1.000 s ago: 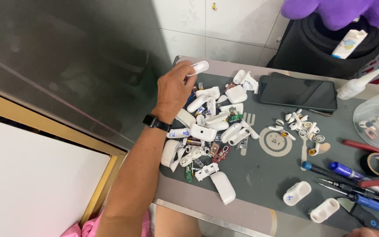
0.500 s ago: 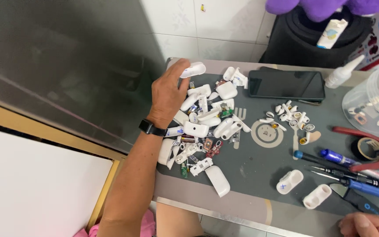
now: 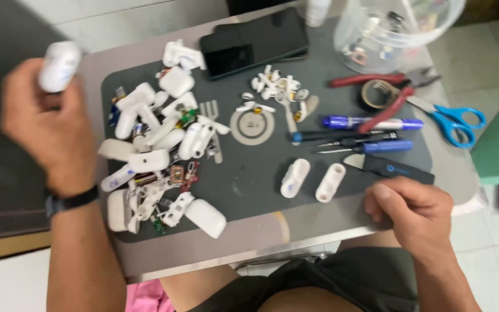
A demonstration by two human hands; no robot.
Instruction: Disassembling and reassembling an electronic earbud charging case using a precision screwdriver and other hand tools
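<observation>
White earbud case (image 3: 59,65) pinched atop left hand (image 3: 44,124), beyond mat's (image 3: 261,173) left edge

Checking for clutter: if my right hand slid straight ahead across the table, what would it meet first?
Probably the black flat tool just beyond the right hand's knuckles, then the blue-handled screwdriver; depth is uncertain.

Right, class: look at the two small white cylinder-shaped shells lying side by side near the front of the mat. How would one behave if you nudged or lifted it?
Each white shell looks rounded and lies on its side, so a sideways nudge would probably roll it across the grey mat. It appears to be hollow plastic, so likely light and stiff. Its smooth glossy surface may be slippery in the fingers.
</observation>
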